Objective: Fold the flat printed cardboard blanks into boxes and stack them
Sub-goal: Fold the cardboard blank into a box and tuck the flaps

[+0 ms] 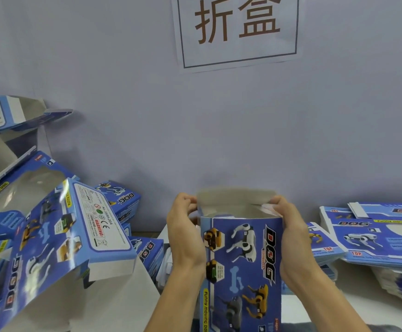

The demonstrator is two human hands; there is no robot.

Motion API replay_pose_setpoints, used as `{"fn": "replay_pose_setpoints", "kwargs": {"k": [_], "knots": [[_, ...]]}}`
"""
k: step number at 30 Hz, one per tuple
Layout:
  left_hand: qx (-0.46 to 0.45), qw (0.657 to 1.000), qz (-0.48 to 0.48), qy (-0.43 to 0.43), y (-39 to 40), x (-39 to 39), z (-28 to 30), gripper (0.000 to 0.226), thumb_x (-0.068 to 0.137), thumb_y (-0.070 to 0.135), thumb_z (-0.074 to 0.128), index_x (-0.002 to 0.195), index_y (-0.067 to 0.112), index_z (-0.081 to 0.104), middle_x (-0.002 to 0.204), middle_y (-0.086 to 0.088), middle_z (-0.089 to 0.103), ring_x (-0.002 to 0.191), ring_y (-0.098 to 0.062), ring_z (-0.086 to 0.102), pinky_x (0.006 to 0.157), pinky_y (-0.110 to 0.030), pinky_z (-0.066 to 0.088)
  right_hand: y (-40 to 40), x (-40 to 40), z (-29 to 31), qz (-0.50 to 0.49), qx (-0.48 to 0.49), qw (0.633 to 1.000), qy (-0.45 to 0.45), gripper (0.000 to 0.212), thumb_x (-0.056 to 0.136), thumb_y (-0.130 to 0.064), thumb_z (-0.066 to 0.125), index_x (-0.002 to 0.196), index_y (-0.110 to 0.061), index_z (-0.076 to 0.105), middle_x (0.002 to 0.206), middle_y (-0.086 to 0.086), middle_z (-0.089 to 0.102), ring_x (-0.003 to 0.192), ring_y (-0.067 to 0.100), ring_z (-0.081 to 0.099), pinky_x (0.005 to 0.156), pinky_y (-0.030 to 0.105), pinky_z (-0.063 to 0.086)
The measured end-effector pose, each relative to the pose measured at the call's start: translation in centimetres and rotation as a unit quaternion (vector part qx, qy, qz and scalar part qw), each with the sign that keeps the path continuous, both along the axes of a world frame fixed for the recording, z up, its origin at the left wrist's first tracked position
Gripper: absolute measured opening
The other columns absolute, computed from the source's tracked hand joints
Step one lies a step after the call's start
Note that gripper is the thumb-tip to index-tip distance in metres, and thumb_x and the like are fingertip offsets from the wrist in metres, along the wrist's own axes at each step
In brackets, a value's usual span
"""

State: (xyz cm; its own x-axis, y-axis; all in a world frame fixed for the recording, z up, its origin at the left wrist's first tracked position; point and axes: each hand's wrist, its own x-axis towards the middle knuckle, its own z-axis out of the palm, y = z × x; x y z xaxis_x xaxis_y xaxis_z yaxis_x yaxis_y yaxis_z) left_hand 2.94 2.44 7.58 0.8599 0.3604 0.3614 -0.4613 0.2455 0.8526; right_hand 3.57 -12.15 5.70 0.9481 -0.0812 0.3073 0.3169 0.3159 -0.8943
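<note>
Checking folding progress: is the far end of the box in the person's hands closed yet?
Open. The box shows its grey inside at the far end, the far flap still standing, while the left hand and right hand grip its sides.

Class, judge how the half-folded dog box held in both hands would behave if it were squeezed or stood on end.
The dog box is probably light: thin printed card, hollow inside. It would likely buckle under a squeeze, since its top flap is open and nothing braces the walls. Stood on end it may tip easily, being tall and narrow. The left hand and right hand grip its sides.
</note>
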Motion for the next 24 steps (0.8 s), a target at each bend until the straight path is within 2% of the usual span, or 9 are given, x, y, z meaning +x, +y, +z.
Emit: {"fn": "replay_pose_setpoints", "kwargs": {"k": [2, 5, 7, 11, 15, 17, 19, 21, 24], "knots": [[0.015, 0.999, 0.030, 0.012, 0.1, 0.3, -0.3, 0.029, 0.088, 0.030, 0.047, 0.074, 0.006, 0.056, 0.089, -0.018, 0.068, 0.080, -0.028, 0.066, 0.052, -0.028, 0.050, -0.1, 0.0, -0.2, -0.008, -0.021, 1.000, -0.002, 0.032, 0.098, -0.030, 0.040, 0.076, -0.028, 0.063, 0.063, 0.012, 0.068, 0.051, 0.023, 0.065, 0.045, 0.029, 0.052], [0.019, 0.999, 0.031, 0.019, 0.3, 0.7, -0.7, 0.026, 0.099, 0.008, 0.042, 0.075, 0.002, 0.050, 0.091, -0.009, 0.072, 0.081, -0.025, 0.071, 0.046, -0.024, 0.051, -0.1, -0.1, 0.1, -0.012, -0.049, 0.999, -0.007, 0.033, 0.098, -0.028, 0.041, 0.073, -0.026, 0.064, 0.072, 0.015, 0.071, 0.057, 0.025, 0.068, 0.052, 0.032, 0.052], [0.034, 0.998, 0.045, 0.010, 0.6, 0.8, -0.7, 0.027, 0.100, 0.005, 0.041, 0.074, 0.002, 0.049, 0.089, -0.007, 0.072, 0.080, -0.024, 0.070, 0.044, -0.022, 0.049, -0.2, -0.1, 0.1, -0.011, -0.052, 0.999, -0.014, 0.035, 0.098, -0.027, 0.041, 0.071, -0.026, 0.065, 0.073, 0.016, 0.072, 0.059, 0.026, 0.069, 0.054, 0.032, 0.052], [0.032, 0.998, 0.057, -0.005, 0.5, 0.7, -0.6, 0.032, 0.104, 0.015, 0.035, 0.078, 0.003, 0.050, 0.082, -0.009, 0.068, 0.074, -0.021, 0.065, 0.047, -0.023, 0.048, -0.3, -0.5, -0.1, 0.064, 0.007, 0.998, -0.011, 0.017, 0.086, -0.040, 0.058, 0.088, -0.030, 0.072, 0.083, 0.010, 0.075, 0.066, 0.026, 0.072, 0.053, 0.031, 0.058], [0.021, 1.000, -0.004, 0.006, 0.4, 0.3, -0.1, 0.031, 0.107, 0.032, 0.030, 0.115, 0.022, 0.058, 0.101, 0.001, 0.066, 0.074, 0.008, 0.066, 0.050, -0.008, 0.048, -1.3, -0.4, 0.2, 0.146, -0.043, 0.988, -0.034, 0.046, 0.078, -0.035, 0.066, 0.120, -0.054, 0.059, 0.110, 0.009, 0.073, 0.091, 0.033, 0.074, 0.066, 0.036, 0.060], [0.020, 0.999, -0.044, 0.013, 0.7, 0.2, 0.3, 0.029, 0.105, 0.036, 0.035, 0.114, 0.026, 0.061, 0.103, -0.003, 0.070, 0.078, 0.003, 0.069, 0.055, -0.013, 0.051, -1.7, -0.4, 0.8, 0.085, -0.077, 0.992, -0.052, 0.056, 0.077, -0.043, 0.077, 0.126, -0.057, 0.053, 0.110, 0.009, 0.072, 0.093, 0.031, 0.074, 0.071, 0.040, 0.059], [0.032, 0.997, -0.072, 0.024, 1.2, -0.1, 1.0, 0.028, 0.102, 0.040, 0.042, 0.105, 0.029, 0.068, 0.099, -0.003, 0.075, 0.081, -0.013, 0.072, 0.063, -0.026, 0.053, -1.7, -0.5, 1.7, 0.027, -0.054, 0.995, -0.077, 0.061, 0.072, -0.055, 0.077, 0.128, -0.050, 0.054, 0.106, 0.008, 0.074, 0.093, 0.026, 0.074, 0.079, 0.042, 0.056], [0.067, 0.995, -0.076, 0.024, 1.7, -0.2, 1.6, 0.027, 0.094, 0.047, 0.050, 0.096, 0.033, 0.072, 0.094, -0.001, 0.076, 0.081, -0.017, 0.070, 0.068, -0.035, 0.051, -2.2, -0.8, 2.3, 0.018, -0.014, 0.997, -0.068, 0.057, 0.071, -0.061, 0.067, 0.122, -0.036, 0.062, 0.101, 0.008, 0.076, 0.088, 0.024, 0.074, 0.079, 0.040, 0.056], [0.114, 0.990, -0.074, 0.027, 2.5, -0.5, 2.4, 0.026, 0.083, 0.052, 0.055, 0.086, 0.034, 0.074, 0.089, -0.003, 0.076, 0.076, -0.018, 0.071, 0.071, -0.041, 0.053, -2.9, -1.9, 2.8, 0.134, -0.036, 0.989, -0.042, 0.044, 0.089, -0.047, 0.055, 0.116, -0.016, 0.071, 0.070, 0.013, 0.074, 0.059, 0.018, 0.072, 0.053, 0.020, 0.056]]}}
